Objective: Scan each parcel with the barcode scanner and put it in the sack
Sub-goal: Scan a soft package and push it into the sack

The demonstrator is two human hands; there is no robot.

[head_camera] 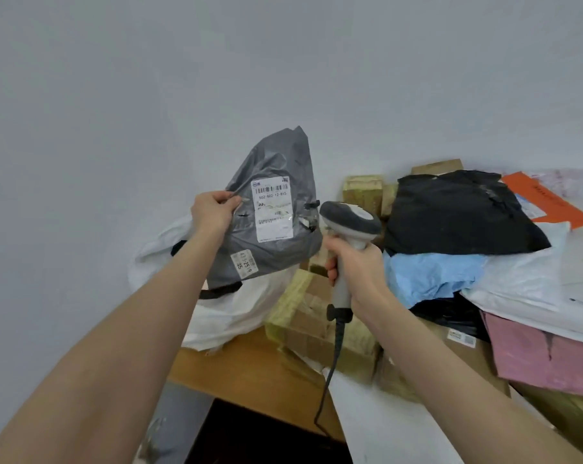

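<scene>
Parcel depot (parcels (464, 212) heaped on table (250, 373))

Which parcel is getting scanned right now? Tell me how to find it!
Look at the pale wall, then at the wooden table below it, heaped with parcels. Left of the heap, the left hand pinches a grey plastic parcel. It alone is held up in the air, its white barcode label facing you.

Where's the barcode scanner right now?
Head view, just right of centre: the right hand grips the barcode scanner, its head beside the grey parcel in the left hand.
</scene>
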